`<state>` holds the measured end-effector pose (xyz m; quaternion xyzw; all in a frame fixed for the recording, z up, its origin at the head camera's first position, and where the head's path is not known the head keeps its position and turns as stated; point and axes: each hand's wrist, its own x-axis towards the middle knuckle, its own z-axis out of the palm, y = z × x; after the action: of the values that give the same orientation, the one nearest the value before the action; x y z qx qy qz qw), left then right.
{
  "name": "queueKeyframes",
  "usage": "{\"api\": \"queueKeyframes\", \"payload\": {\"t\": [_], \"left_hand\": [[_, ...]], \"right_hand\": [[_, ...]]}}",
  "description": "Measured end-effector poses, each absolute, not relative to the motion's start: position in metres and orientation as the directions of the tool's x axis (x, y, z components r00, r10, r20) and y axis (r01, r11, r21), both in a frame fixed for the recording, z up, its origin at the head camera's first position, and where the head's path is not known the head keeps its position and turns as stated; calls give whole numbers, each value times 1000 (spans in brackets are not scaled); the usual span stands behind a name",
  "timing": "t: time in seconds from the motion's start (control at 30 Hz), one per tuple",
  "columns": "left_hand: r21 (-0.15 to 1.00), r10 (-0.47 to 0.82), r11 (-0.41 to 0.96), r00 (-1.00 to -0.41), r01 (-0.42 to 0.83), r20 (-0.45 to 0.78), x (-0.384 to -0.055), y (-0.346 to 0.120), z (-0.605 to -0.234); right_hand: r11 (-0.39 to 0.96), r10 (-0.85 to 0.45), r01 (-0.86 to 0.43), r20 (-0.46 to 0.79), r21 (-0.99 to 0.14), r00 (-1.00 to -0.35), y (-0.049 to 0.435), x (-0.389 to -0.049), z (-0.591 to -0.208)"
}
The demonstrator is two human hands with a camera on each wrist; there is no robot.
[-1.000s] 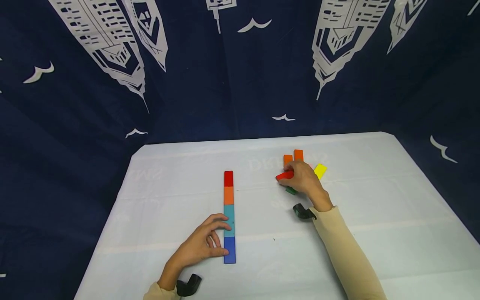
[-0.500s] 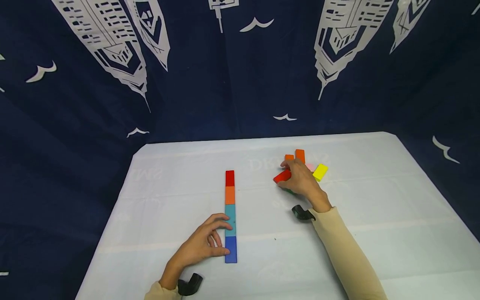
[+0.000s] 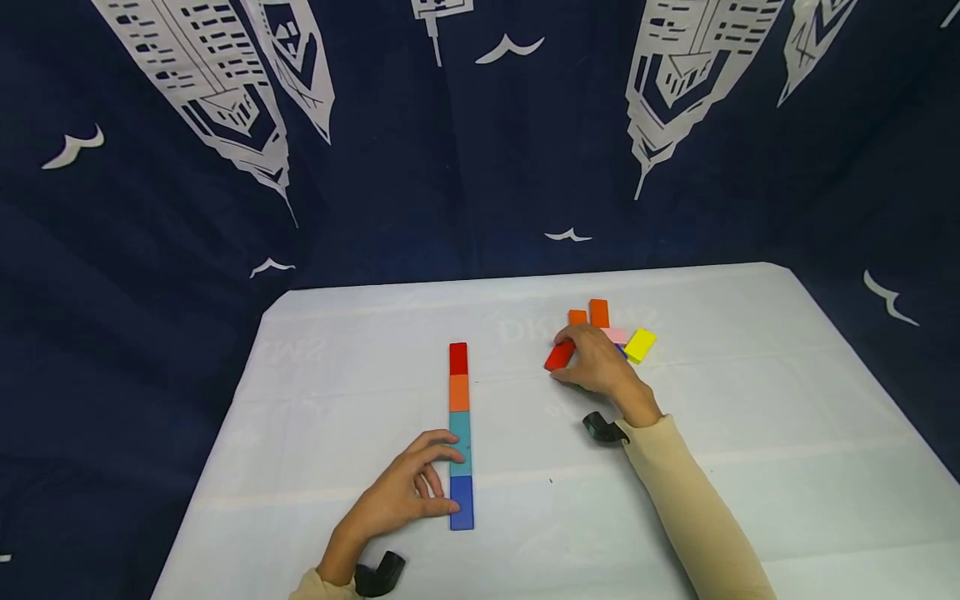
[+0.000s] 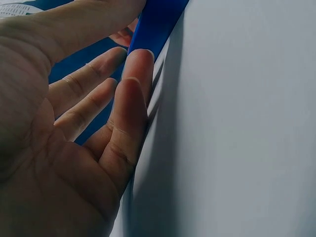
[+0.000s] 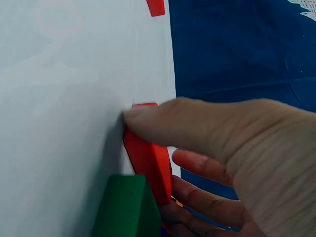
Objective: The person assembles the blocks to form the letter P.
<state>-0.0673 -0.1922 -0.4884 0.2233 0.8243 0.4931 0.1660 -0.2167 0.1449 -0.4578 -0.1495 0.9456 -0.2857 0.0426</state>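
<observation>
In the head view my left hand (image 3: 401, 492) lies beside a straight row of flat blocks. Its thumb touches the blue block (image 3: 465, 512) at the near end, and two fingertips rest on the teal part (image 3: 462, 421) of the row. Farther up the row come an orange block (image 3: 459, 393) and a red block (image 3: 458, 358). At the back right my right hand (image 3: 600, 367) pinches another red block (image 3: 558, 357), thumb at its near end and fingers at the far side. The right wrist view shows a green block (image 5: 121, 207) close to that red block.
Around the right hand lie two orange blocks (image 3: 598, 313), a pink block (image 3: 617, 335), a yellow block (image 3: 641, 345) and a partly hidden blue block (image 3: 621, 352). A white table (image 3: 360, 350) spreads beneath, with a dark blue printed cloth (image 3: 420, 183) behind it.
The right hand has shifted slightly left, with the red block turned and drawn away from the cluster. More of the pink and blue blocks shows. The left hand keeps its place.
</observation>
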Motion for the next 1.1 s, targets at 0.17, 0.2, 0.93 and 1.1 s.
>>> {"api": "queueKeyframes", "payload": {"t": [0.17,0.2,0.93,1.1], "left_hand": [[886,524,419,-850,197,-59,-68,-194,-487],[886,522,420,-851,195,-60,-68,-195,-487],[897,527,399,-848,190,-55,-67,-196,-488],[893,533,405,-844,198,-54,-68,-194,-490]], "right_hand": [[791,-297,-271,43,-548,-954,139,-218,-461],[788,-298,-274,49,-552,-953,138,-218,-461],[730,-350,-347,113,-589,-930,115,-233,-448],[722,-351,-342,106,-601,-930,107,-240,-449]]}}
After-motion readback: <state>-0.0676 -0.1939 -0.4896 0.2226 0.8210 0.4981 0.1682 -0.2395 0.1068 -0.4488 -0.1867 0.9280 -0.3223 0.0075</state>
